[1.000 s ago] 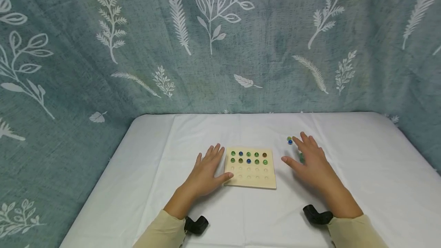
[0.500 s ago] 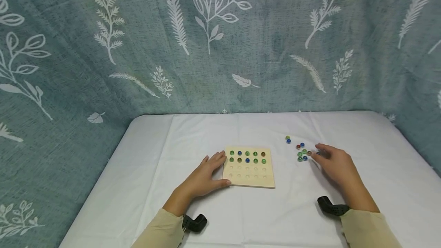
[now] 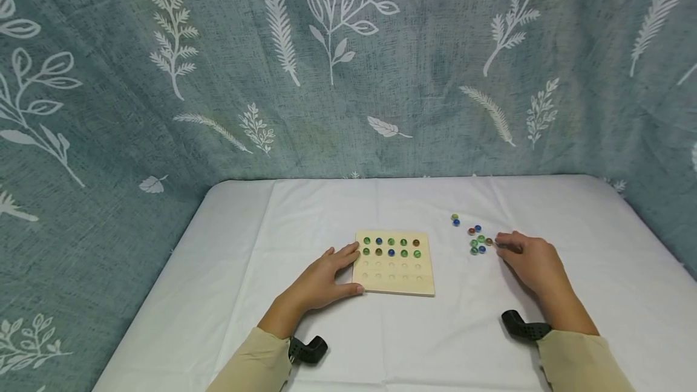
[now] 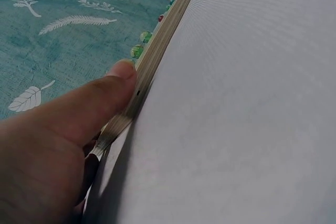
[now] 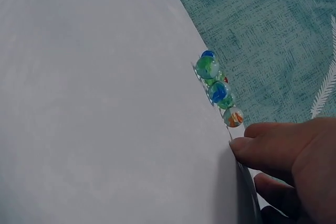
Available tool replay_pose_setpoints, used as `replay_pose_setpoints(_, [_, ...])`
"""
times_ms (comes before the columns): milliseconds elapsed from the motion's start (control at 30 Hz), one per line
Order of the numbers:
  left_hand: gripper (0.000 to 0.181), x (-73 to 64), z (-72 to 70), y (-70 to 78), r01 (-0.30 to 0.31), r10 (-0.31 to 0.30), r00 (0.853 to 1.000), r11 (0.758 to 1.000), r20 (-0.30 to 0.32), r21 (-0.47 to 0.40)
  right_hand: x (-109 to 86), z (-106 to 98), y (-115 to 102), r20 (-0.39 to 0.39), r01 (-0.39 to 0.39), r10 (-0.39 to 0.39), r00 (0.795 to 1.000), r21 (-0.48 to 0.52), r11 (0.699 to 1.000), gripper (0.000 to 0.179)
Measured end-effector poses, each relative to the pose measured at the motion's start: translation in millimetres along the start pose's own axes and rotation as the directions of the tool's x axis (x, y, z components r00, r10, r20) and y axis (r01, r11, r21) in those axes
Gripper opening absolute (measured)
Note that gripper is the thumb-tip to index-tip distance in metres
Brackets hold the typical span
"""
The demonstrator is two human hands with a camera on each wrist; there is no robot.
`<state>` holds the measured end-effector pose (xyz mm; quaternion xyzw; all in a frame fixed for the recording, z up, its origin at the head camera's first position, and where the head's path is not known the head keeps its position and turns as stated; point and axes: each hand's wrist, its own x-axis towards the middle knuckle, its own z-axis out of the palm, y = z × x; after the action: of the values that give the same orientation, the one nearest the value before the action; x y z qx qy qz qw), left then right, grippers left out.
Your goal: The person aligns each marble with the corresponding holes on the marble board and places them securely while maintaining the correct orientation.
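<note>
In the head view, a square wooden board [image 3: 400,284] bears two rows of glass marbles, with bare hollows in the rows nearer me. My left hand [image 3: 316,280] grips its left side, fingers at the left edge and thumb at the near corner; the left wrist view shows that thumb [image 4: 100,95] against the board's edge. To the right lies a loose cluster of marbles, among them a brown-orange one [image 3: 489,242]. Beside it my right hand [image 3: 536,262] pinches a small dark marble [image 3: 498,244], mostly hidden by thumb and forefinger.
A white cloth [image 3: 245,247] covers the table, with a leaf-patterned green curtain [image 3: 348,107] behind it. Apart from the cluster, a yellow-green marble [image 3: 455,216] and a blue marble [image 3: 456,222] lie farther back. Black wrist devices sit at both cuffs.
My right hand, spread over the marbles earlier, has drawn right and brought thumb and forefinger together at the cluster's right end. My left thumb has slid to the board's near corner.
</note>
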<state>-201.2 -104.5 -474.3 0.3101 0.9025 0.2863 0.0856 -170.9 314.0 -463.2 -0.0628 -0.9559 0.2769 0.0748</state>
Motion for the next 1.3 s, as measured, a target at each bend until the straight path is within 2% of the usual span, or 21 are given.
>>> replay_pose_setpoints(267, [0.081, 0.2, 0.2, 0.6, 0.000, -0.001, 1.000, 1.000, -0.006, -0.007, -1.4, -2.9, 1.7, -0.014, -0.011, 0.011, 1.000, -0.011, 1.000, 0.030])
replay_pose_setpoints(567, [0.080, 0.4, 1.2, 0.1, 0.013, -0.013, 1.000, 1.000, -0.009, -0.005, -1.6, -2.9, 1.5, -0.078, -0.018, 0.016, 0.997, -0.025, 1.000, 0.026])
replay_pose_setpoints(800, [0.080, -0.8, 1.7, -0.2, 0.021, -0.021, 1.000, 1.000, -0.011, -0.004, -1.1, -1.8, 6.2, -0.142, 0.055, -0.063, 0.988, -0.061, 0.997, 0.024])
replay_pose_setpoints(1300, [0.081, -0.7, 2.0, -1.4, 0.015, -0.015, 1.000, 1.000, -0.009, -0.002, -1.2, -0.9, 11.3, -0.090, 0.005, -0.011, 0.996, -0.060, 0.998, 0.031])
